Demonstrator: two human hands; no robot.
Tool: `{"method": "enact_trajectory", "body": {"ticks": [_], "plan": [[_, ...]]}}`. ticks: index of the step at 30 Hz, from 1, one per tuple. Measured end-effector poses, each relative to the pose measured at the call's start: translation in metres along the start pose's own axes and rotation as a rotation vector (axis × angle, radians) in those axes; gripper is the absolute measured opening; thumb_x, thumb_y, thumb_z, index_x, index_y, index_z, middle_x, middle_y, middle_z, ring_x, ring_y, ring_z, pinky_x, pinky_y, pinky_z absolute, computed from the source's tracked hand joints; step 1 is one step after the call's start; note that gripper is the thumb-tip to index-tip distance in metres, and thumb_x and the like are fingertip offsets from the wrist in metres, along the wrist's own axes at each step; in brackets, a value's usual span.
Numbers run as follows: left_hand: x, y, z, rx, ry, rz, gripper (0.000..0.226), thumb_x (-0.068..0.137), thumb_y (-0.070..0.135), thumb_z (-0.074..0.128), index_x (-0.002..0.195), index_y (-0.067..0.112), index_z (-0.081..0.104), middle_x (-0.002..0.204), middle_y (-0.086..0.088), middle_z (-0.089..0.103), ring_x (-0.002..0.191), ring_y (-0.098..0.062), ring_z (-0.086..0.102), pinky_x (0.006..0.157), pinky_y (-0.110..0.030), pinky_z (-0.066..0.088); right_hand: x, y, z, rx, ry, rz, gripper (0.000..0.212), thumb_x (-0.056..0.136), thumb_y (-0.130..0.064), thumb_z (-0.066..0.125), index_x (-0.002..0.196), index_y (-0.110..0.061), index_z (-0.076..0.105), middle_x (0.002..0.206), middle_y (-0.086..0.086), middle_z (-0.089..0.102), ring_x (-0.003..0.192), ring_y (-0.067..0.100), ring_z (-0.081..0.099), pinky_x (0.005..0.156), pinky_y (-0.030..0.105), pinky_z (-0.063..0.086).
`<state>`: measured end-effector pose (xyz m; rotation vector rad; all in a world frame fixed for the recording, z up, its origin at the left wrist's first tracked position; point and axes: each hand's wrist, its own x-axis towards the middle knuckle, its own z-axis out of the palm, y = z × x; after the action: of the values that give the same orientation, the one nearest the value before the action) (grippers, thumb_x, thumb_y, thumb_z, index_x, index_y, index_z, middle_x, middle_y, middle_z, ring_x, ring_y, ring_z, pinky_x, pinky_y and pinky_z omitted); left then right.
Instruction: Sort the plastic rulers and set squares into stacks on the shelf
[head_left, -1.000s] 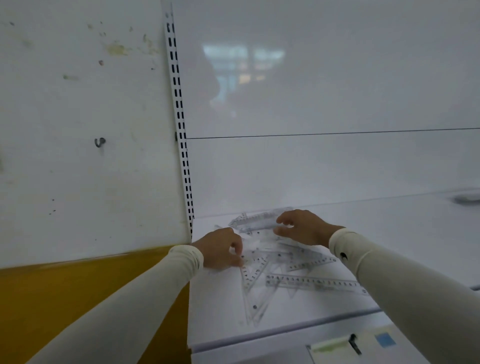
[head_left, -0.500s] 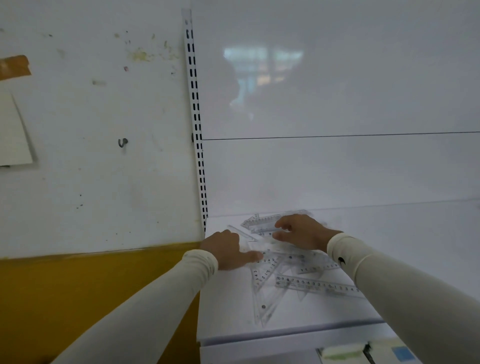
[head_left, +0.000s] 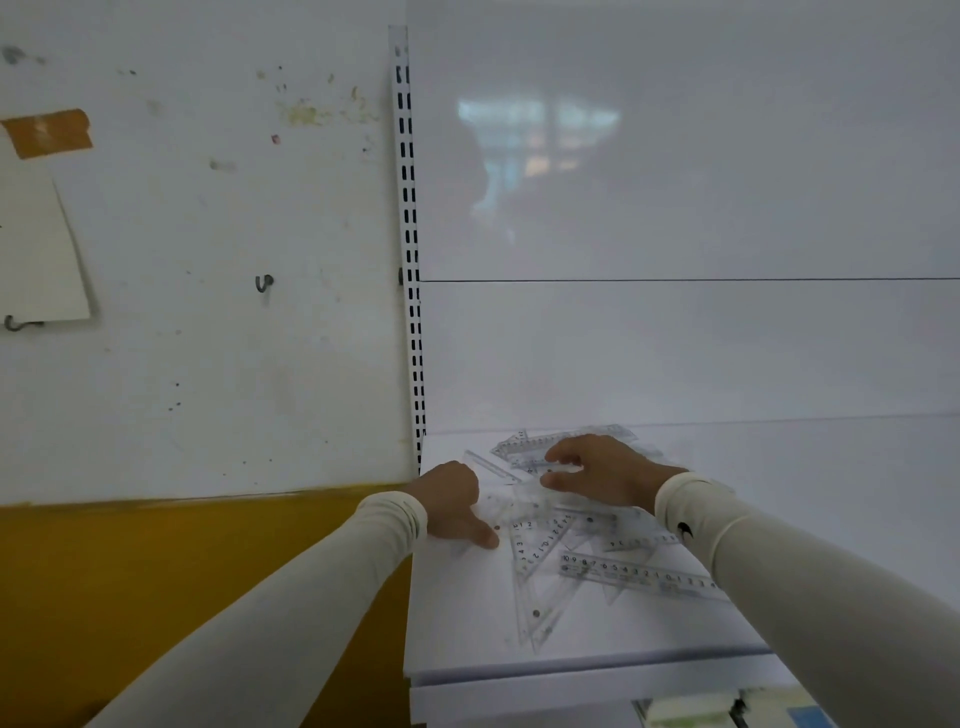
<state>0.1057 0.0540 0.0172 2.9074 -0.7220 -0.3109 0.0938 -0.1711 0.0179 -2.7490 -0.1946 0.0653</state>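
My left hand (head_left: 451, 503) rests at the shelf's (head_left: 467, 623) left edge, thumb out flat, other fingers hidden, probably steadying the heap. The rulers and set squares (head_left: 550, 551) lie jumbled mid-shelf. My right hand (head_left: 597, 470) pinches one ruler (head_left: 563, 469), likely lifting it out.

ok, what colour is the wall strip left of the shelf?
Mustard yellow: the painted lower wall band, below white wall, clearest in the head view.
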Motion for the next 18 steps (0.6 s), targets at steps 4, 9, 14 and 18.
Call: {"method": "enact_trajectory", "body": {"ticks": [4,9,14,18], "plan": [[0.0,-0.008,0.001,-0.112,-0.009,-0.003,0.06,0.08,0.043,0.074,0.125,0.011,0.052,0.129,-0.006,0.047,0.109,-0.019,0.048,0.089,-0.027,0.044,-0.003,-0.018,0.001,-0.026,-0.058,-0.077,0.059,0.081,-0.054,0.067,0.132,-0.029,0.053,0.136,-0.006,0.052,0.125,0.014,0.047,0.104,0.029,0.036],[-0.001,-0.018,-0.003,-0.161,0.029,-0.033,0.054,0.079,0.039,0.075,0.121,0.015,0.051,0.124,-0.003,0.049,0.101,-0.017,0.046,0.087,-0.027,0.043,-0.003,-0.026,0.004,-0.053,-0.106,-0.093,0.062,0.078,-0.058,0.068,0.132,-0.032,0.053,0.133,-0.008,0.053,0.123,0.014,0.048,0.104,0.031,0.038],[-0.007,-0.044,-0.006,-0.22,0.117,-0.091,0.048,0.079,0.039,0.074,0.116,0.018,0.05,0.116,0.0,0.051,0.102,-0.018,0.049,0.086,-0.027,0.043,-0.001,-0.027,0.012,-0.142,-0.225,-0.08,0.069,0.07,-0.059,0.075,0.129,-0.033,0.052,0.125,-0.008,0.051,0.116,0.015,0.048,0.101,0.034,0.04],[-0.015,-0.055,-0.002,-0.219,0.124,-0.107,0.047,0.08,0.038,0.073,0.116,0.018,0.05,0.113,0.002,0.051,0.101,-0.017,0.051,0.083,-0.025,0.042,0.002,-0.032,0.019,-0.131,-0.197,-0.096,0.053,0.071,-0.05,0.078,0.113,-0.027,0.053,0.113,-0.006,0.052,0.104,0.017,0.051,0.085,0.028,0.041]]}}
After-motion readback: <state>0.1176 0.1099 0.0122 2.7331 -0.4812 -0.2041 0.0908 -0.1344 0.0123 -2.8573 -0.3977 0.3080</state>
